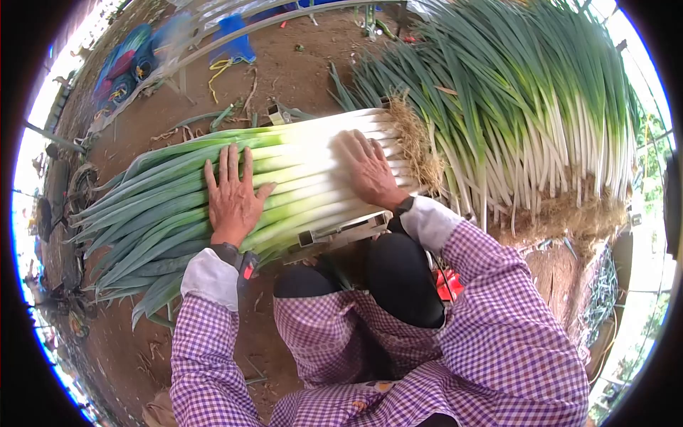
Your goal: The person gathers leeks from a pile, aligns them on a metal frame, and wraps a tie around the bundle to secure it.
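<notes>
A wide layer of leeks (306, 160) lies side by side across a metal frame (341, 233) in front of my knees, green leaves to the left and roots to the right. My left hand (235, 196) rests flat on the green part, fingers spread. On the white stalks near the roots lies my right hand (371, 171), palm down, its fingers apart and slightly blurred. Neither hand is wrapped round a stalk. The undersides of both palms are hidden.
A large pile of leeks (526, 121) stands at the right, roots toward me. Blue and dark bundles (128, 64) lie at the upper left near a pale rail (270, 27). Yellow string (215, 75) and leaf scraps are on the soil. Something red (448, 285) is beside my right knee.
</notes>
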Motion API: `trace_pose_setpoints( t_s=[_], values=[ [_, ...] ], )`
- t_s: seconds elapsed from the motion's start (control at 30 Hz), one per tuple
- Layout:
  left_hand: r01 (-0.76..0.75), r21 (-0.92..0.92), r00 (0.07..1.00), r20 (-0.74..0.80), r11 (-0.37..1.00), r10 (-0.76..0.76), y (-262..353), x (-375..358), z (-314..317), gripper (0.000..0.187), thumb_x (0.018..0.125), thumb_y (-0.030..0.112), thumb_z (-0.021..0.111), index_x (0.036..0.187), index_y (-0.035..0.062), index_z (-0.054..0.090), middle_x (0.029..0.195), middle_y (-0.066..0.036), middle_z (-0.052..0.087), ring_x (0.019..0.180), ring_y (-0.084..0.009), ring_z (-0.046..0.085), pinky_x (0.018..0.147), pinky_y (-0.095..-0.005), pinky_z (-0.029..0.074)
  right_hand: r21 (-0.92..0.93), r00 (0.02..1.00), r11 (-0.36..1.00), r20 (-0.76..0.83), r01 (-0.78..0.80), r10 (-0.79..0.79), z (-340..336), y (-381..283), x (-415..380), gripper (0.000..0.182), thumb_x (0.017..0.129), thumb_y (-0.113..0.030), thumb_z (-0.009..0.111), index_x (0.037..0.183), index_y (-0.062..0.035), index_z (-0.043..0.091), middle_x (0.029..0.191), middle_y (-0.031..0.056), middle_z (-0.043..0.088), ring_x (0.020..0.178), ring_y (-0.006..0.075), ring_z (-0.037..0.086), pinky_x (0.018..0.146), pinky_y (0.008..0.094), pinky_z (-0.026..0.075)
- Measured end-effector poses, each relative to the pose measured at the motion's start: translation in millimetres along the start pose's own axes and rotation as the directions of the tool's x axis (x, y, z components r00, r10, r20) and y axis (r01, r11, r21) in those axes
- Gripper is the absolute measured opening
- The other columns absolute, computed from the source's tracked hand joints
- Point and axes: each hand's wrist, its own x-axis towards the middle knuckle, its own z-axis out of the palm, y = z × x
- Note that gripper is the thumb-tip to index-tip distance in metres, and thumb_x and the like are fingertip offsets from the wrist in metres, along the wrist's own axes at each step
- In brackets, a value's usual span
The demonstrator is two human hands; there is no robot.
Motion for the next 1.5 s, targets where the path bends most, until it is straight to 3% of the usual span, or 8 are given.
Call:
trace_pose_setpoints(
  t_s=[0.73, 0.83, 0.9, 1.07, 1.13, 1.33, 1.43, 1.5],
  values=[
    [0.054, 0.228, 0.993, 0.092, 0.972, -0.077, 17.5, -5.0, -6.6, 0.085, 0.101, 0.06, 0.051, 0.167, 0.0133, 0.024, 0.173, -0.021, 0.019, 0.16, -0.0345, 0.015, 0.127, -0.0593, 0.011, 0.118, 0.968, 0.987, -0.239, 0.106, -0.076, 7.7, 2.1, -4.1, 0.081, 0.097, -0.059, 0.062, 0.159, -0.0111, 0.04, 0.166, 0.0163, 0.035, 0.156, 0.0359, 0.029, 0.126, 0.0567, 0.022],
    [0.039, 0.297, 0.988, 0.129, 0.954, -0.08, 23.6, -4.1, -3.5, 0.084, 0.103, 0.061, 0.048, 0.168, 0.0141, 0.022, 0.173, -0.019, 0.02, 0.16, -0.0332, 0.016, 0.126, -0.0584, 0.014, 0.323, 0.997, 0.945, -0.076, 0.041, -0.017, 0.3, 20.5, -10.3, 0.078, 0.096, -0.053, 0.067, 0.157, -0.0101, 0.043, 0.162, 0.0185, 0.04, 0.151, 0.0392, 0.037, 0.124, 0.0532, 0.031],
    [0.035, 0.33, 0.989, 0.122, 0.943, -0.08, 21.5, -5.0, -1.3, 0.083, 0.104, 0.06, 0.047, 0.168, 0.0144, 0.021, 0.173, -0.019, 0.02, 0.16, -0.0327, 0.016, 0.126, -0.0582, 0.014, 0.439, 0.96, 0.895, -0.276, 0.083, 0.047, -34.6, 45.6, -31.9, 0.067, 0.094, -0.043, 0.075, 0.146, -0.0074, 0.055, 0.151, 0.0198, 0.052, 0.136, 0.0404, 0.053, 0.113, 0.0454, 0.048],
    [0.034, 0.339, 0.993, 0.098, 0.94, -0.071, 18.1, -5.0, 5.9, 0.081, 0.105, 0.057, 0.049, 0.169, 0.0167, 0.019, 0.173, -0.017, 0.02, 0.16, -0.0322, 0.017, 0.126, -0.0573, 0.016, 0.603, 0.768, 0.752, -0.338, -0.266, 0.543, -66.8, 149.5, -129.2, 0.036, 0.104, -0.028, 0.064, 0.132, -0.0064, 0.07, 0.104, 0.0118, 0.077, 0.09, 0.0175, 0.072, 0.083, 0.0345, 0.058],
    [0.003, 0.331, 0.999, 0.035, 0.944, -0.016, 10.7, -6.2, 16.9, 0.082, 0.104, 0.057, 0.051, 0.168, 0.0155, 0.02, 0.172, -0.018, 0.021, 0.16, -0.0328, 0.019, 0.126, -0.0573, 0.016, 0.571, 0.717, 0.574, 0.036, -0.587, 0.697, -70.2, 167.0, -171.9, 0.03, 0.102, -0.027, 0.066, 0.113, 0.0003, 0.074, 0.105, 0.0138, 0.077, 0.097, 0.0244, 0.072, 0.087, 0.0399, 0.055],
    [-0.031, 0.339, 0.999, -0.004, 0.94, 0.035, 2.6, -6.1, 24.4, 0.078, 0.106, 0.05, 0.051, 0.169, 0.017, 0.018, 0.173, -0.016, 0.02, 0.16, -0.0317, 0.018, 0.126, -0.0552, 0.015, 0.778, 0.673, 0.211, 0.332, -0.591, 0.661, 60.9, 161.7, -240.6, 0.022, 0.098, -0.021, 0.064, 0.091, -0.0022, 0.072, 0.086, 0.0148, 0.076, 0.074, 0.0307, 0.071, 0.068, 0.0444, 0.055],
    [-0.042, 0.311, 0.999, 0.002, 0.949, 0.044, 6.4, -5.4, 19.2, 0.082, 0.103, 0.049, 0.056, 0.168, 0.0136, 0.021, 0.173, -0.018, 0.019, 0.16, -0.0328, 0.017, 0.127, -0.0553, 0.014, 0.528, 0.784, 0.672, -0.018, -0.52, 0.621, 128.9, 153.5, -236.7, 0.018, 0.095, -0.02, 0.066, 0.09, -0.0035, 0.072, 0.083, 0.0185, 0.075, 0.075, 0.0378, 0.072, 0.066, 0.0484, 0.055],
    [-0.054, 0.306, 0.998, 0.004, 0.95, 0.055, 7.9, -6.0, 16.4, 0.083, 0.102, 0.047, 0.058, 0.168, 0.013, 0.021, 0.173, -0.018, 0.018, 0.16, -0.033, 0.017, 0.127, -0.055, 0.015, 0.375, 0.648, 0.589, 0.043, -0.716, 0.76, 132.5, 144.1, -223.5, 0.013, 0.091, -0.014, 0.064, 0.099, -0.0048, 0.07, 0.095, 0.0202, 0.072, 0.086, 0.0428, 0.071, 0.073, 0.052, 0.056]
  ],
)
